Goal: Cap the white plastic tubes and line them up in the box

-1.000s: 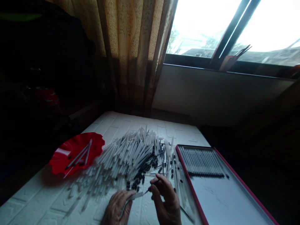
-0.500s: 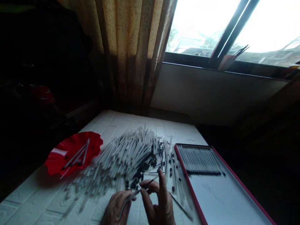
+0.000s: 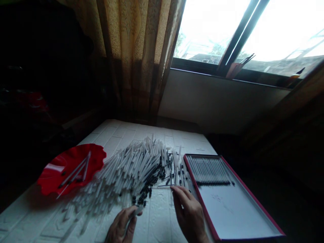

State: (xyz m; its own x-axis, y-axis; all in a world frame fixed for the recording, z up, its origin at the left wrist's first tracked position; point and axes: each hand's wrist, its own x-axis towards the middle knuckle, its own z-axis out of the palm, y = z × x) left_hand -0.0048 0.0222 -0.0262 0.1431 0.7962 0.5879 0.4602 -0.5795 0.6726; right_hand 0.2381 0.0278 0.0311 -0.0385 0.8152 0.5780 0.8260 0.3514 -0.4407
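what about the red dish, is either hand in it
No, the left hand and right hand are both away from the red dish.

Single cam, worn on the head: it looks forward and down across the surface (image 3: 159,216), pretty close to the heap of tubes (image 3: 139,165) at lower center, but wide enough to catch the window (image 3: 207,33) upper right.

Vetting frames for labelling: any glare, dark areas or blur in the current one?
Head view: window panes blown out near white, sheen on the red scalloped bowl; head view, left background and lower right: shadow swallows detail; head view, tube pile: sharper mid-heap, smeared toward its near left end.
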